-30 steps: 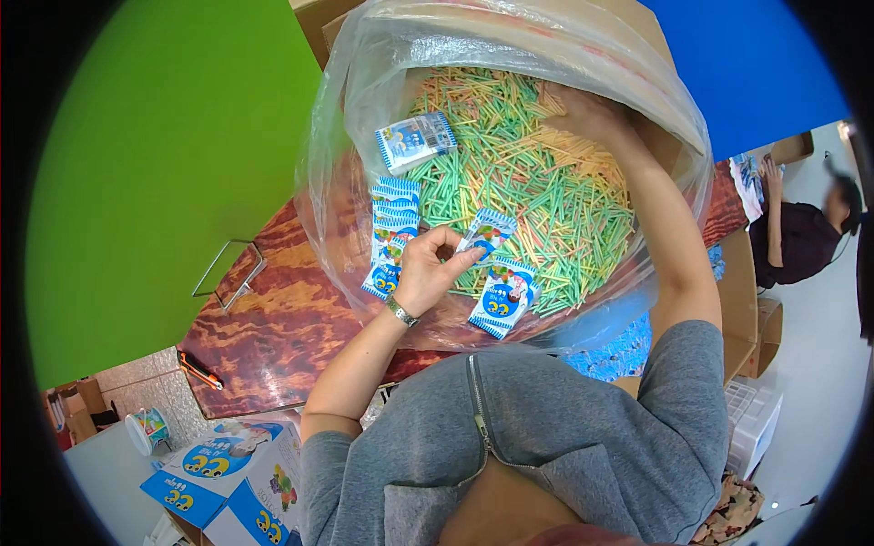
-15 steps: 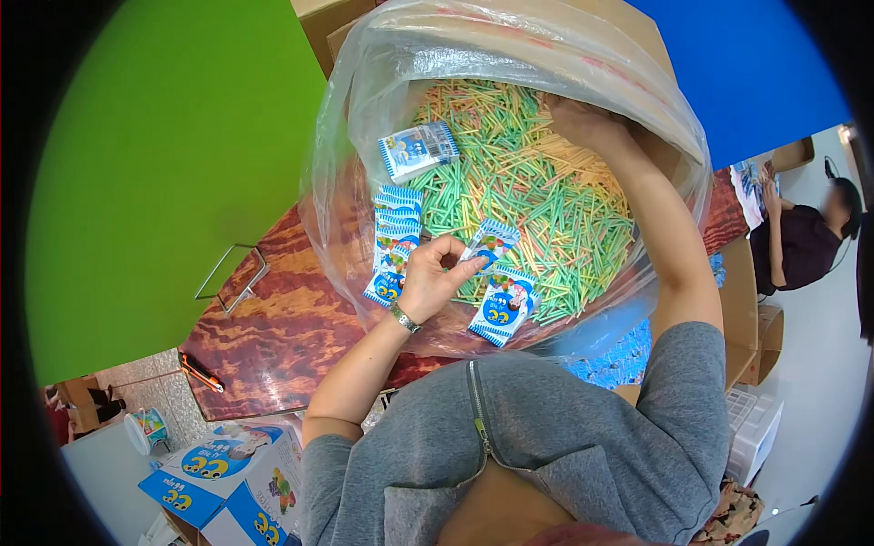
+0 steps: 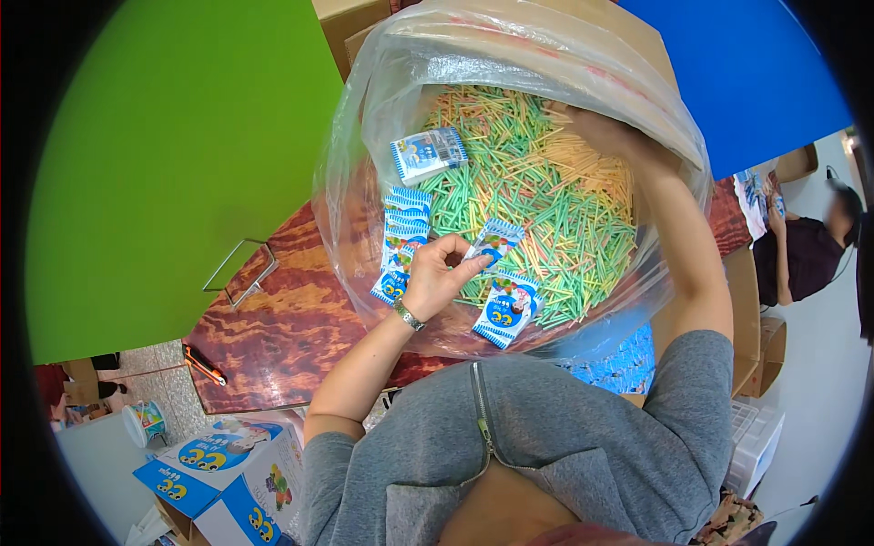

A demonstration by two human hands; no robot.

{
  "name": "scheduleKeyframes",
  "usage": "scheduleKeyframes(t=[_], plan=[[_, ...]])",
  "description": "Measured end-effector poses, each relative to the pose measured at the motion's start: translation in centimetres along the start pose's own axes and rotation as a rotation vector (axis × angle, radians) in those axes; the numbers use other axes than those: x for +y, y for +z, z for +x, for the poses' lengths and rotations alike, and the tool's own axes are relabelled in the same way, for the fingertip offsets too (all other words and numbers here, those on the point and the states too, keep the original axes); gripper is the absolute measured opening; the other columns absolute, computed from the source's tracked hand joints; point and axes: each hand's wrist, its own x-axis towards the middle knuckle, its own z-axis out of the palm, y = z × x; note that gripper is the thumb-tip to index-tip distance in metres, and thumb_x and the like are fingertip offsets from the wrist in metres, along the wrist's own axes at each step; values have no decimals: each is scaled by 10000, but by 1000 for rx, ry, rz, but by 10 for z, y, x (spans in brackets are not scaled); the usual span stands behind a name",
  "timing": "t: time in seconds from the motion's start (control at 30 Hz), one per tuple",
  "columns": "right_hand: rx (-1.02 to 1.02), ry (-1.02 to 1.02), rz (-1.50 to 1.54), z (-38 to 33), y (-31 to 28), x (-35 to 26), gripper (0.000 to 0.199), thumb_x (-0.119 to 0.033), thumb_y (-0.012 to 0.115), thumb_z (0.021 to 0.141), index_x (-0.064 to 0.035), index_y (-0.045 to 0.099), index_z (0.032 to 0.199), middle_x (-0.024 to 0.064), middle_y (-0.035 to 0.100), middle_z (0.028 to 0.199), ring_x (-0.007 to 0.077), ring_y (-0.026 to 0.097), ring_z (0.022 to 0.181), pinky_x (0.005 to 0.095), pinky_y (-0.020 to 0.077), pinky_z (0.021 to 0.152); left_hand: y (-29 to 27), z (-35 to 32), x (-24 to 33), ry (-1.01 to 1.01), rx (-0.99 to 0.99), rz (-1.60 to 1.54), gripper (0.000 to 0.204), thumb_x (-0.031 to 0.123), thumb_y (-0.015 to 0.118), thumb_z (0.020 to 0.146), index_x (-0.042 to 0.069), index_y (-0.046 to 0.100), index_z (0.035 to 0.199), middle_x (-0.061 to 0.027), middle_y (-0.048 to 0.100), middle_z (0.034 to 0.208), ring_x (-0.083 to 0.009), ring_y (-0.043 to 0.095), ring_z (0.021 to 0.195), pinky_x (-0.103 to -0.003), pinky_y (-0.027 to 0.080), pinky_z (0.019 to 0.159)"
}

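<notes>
Thin pastel candy-like sticks (image 3: 555, 237), green, yellow, orange and pink, fill a large clear plastic bag (image 3: 360, 118). Between thumb and fingers, my left hand (image 3: 440, 280) pinches a small blue-and-white packet (image 3: 499, 237) above the near side of the sticks. Just below it lies another packet (image 3: 508, 311). To the left of that hand several overlapping packets (image 3: 401, 241) form a row, and a thicker pack (image 3: 430, 155) rests farther back on the sticks. Under the far right fold of the bag, my right hand (image 3: 603, 135) reaches in among orange sticks; it is blurred and its fingers are partly hidden.
The bag lies on a red-brown wood-patterned table (image 3: 264, 337), with an orange-and-black cutter (image 3: 206, 366) at its left edge. A green panel (image 3: 182, 182) stands left, a blue panel (image 3: 737, 82) right. A printed carton (image 3: 223, 478) sits lower left. Another person (image 3: 806, 246) works at far right.
My right hand has moved a little to the right and deeper under the bag's fold. My left hand keeps its pinch on the packet. The whole view has shifted slightly.
</notes>
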Motion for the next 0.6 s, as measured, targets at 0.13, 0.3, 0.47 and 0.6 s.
scheduleKeyframes(t=[0.13, 0.3, 0.47, 0.6], plan=[[316, -284, 30, -10, 29, 42, 391, -373, 453, 999, -112, 523, 1280, 128, 524, 1340, 288, 493, 1230, 406, 384, 1050, 6, 13, 2, -7, -66, -122, 151, 108, 748, 853, 44, 618, 813, 37, 630, 762, -25, 527, 677, -210, 436, 594], [-548, -57, 1082, -19, 14, 29, 335, -390, 469, 1013, -76, 569, 1070, 81, 648, 952, 168, 651, 837, 293, 533, 729, 4, 36, 1, -77, -75, -392, 84, 60, 687, 889, 29, 627, 939, 4, 672, 910, -52, 592, 829, -231, 483, 757], [-799, -189, 1333, -57, 14, -25, 351, -413, 455, 1022, -84, 547, 940, -22, 553, 738, 70, 574, 618, 216, 435, 510, 12, 63, 32, -10, -56, -843, 187, 110, 648, 928, 12, 625, 1086, -33, 673, 1052, -102, 624, 944, -285, 506, 849], [-906, -198, 1505, -67, 31, -52, 306, -384, 459, 1026, -100, 545, 950, -30, 537, 735, 49, 518, 619, 201, 412, 534, 27, 69, 33, -1, -180, -1029, 218, 133, 638, 942, 24, 612, 1129, -42, 671, 1079, -123, 634, 956, -303, 515, 853]])
